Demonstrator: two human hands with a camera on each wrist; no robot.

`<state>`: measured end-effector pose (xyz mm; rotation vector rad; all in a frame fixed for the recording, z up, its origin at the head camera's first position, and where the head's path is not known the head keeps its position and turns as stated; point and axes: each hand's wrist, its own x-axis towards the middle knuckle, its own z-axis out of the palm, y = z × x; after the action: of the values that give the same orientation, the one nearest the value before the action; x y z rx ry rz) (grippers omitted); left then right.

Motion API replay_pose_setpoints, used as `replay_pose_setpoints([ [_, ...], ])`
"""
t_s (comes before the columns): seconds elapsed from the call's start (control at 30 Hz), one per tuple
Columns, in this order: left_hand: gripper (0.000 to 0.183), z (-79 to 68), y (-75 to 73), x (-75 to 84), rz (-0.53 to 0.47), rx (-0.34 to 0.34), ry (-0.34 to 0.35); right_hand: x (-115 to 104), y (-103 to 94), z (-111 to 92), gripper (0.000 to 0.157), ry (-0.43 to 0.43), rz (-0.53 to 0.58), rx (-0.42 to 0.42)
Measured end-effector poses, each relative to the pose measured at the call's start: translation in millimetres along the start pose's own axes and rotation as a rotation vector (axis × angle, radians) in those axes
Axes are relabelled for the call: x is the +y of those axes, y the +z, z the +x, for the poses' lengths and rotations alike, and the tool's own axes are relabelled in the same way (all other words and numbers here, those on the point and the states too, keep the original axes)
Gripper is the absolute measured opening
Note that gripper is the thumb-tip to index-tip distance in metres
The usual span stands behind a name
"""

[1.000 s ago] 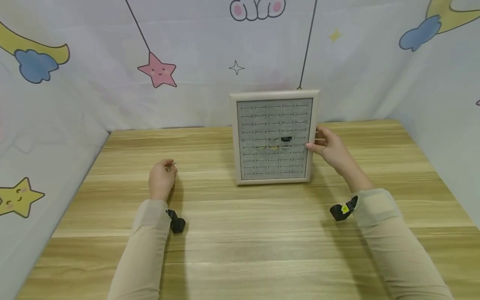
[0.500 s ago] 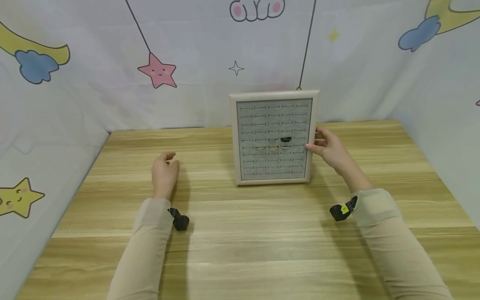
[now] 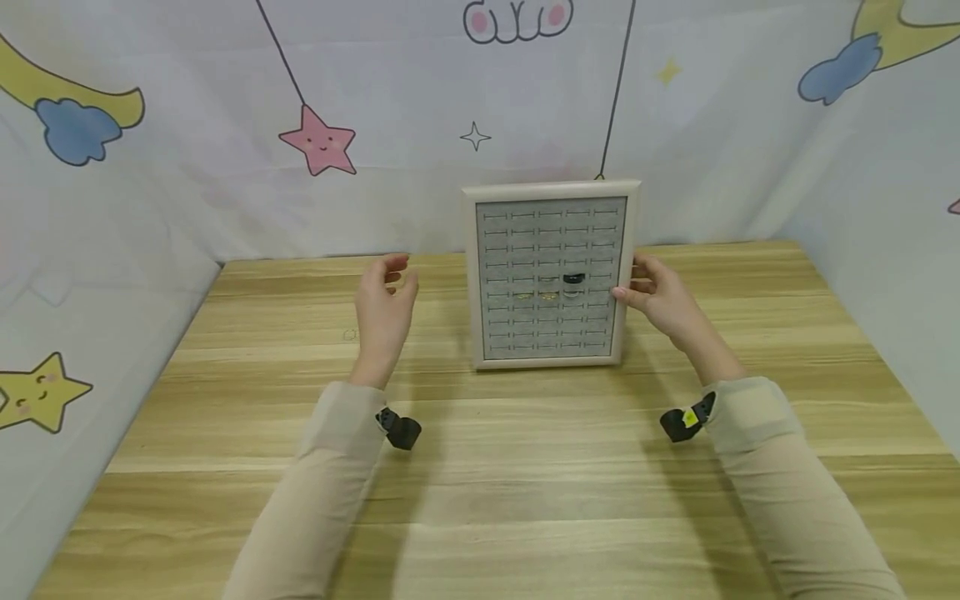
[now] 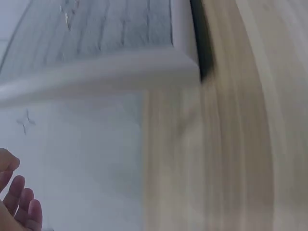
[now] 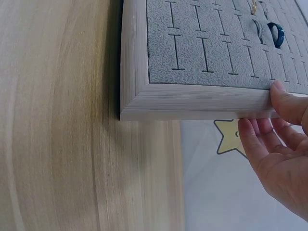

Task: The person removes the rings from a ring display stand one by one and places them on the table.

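Observation:
A ring display board (image 3: 555, 333) with a pale frame and grey slotted padding stands upright on the table. My right hand (image 3: 663, 304) grips its right edge, thumb on the front of the frame and fingers behind, as the right wrist view shows. Several rings sit in the middle slots, among them a dark ring (image 5: 276, 35), a silver ring (image 5: 259, 31) and a gold ring (image 5: 254, 6). Left of the board, my left hand (image 3: 385, 312) hovers with loosely bent fingers and nothing between them. A small thin ring (image 3: 349, 334) lies on the table to its left.
The wood-grain table (image 3: 480, 500) reaches back to a white curtain (image 3: 405, 100) printed with stars, moons and clouds. A black wrist camera (image 3: 401, 431) sits on the left wrist, and another black camera (image 3: 681, 424) on the right.
My left hand has let go of the small ring, leaving it on the table, and has moved right and away from me towards the board. The right hand and the board have stayed put.

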<state>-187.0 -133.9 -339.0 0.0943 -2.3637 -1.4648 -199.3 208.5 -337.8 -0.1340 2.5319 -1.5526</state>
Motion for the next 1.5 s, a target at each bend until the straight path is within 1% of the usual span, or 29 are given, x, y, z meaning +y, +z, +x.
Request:
replay_pose_setpoints([
  [0.1,0.026,-5.7,9.3,15.6,0.0,-0.03,0.103,-0.2,0.0,-0.5,0.062,0.004,-0.009,0.0],
  [0.17,0.025,-10.2,15.0,23.3,0.014,-0.056,0.173,-0.1,-0.1,-0.8,0.061,0.004,-0.013,0.001],
  [0.23,0.024,-15.3,20.3,29.8,0.035,-0.083,0.229,0.0,0.0,-0.9,0.06,0.004,-0.015,0.001],
  [0.37,0.023,-26.5,30.0,39.4,0.098,-0.151,0.296,-0.3,0.1,-1.4,0.059,0.003,-0.017,0.0],
  [0.5,0.022,-36.4,41.1,43.7,0.179,-0.223,0.357,-0.5,-0.1,-1.8,0.059,0.007,-0.019,-0.002],
  [0.57,0.022,-40.0,47.4,45.2,0.225,-0.247,0.383,-0.1,-0.3,-1.6,0.06,0.007,-0.02,-0.002],
  [0.67,0.024,-43.6,56.9,47.1,0.283,-0.285,0.388,0.6,-0.8,-0.7,0.06,0.003,-0.023,-0.001],
  [0.77,0.025,-45.3,65.3,48.2,0.328,-0.322,0.364,1.1,-1.2,0.0,0.06,0.0,-0.027,0.001],
  [0.83,0.025,-45.9,69.9,48.2,0.358,-0.335,0.345,1.3,-1.3,0.1,0.06,0.001,-0.028,0.002],
  [1.0,0.025,-46.4,76.2,47.7,0.407,-0.321,0.305,0.5,-0.6,-0.7,0.06,0.002,-0.025,0.004],
  [1.13,0.024,-46.1,78.2,45.5,0.418,-0.309,0.282,0.3,0.0,-0.3,0.059,-0.003,-0.025,0.01],
  [1.5,0.018,-45.2,80.8,40.7,0.406,-0.294,0.293,-0.3,0.1,-0.8,0.059,0.002,-0.026,0.006],
])
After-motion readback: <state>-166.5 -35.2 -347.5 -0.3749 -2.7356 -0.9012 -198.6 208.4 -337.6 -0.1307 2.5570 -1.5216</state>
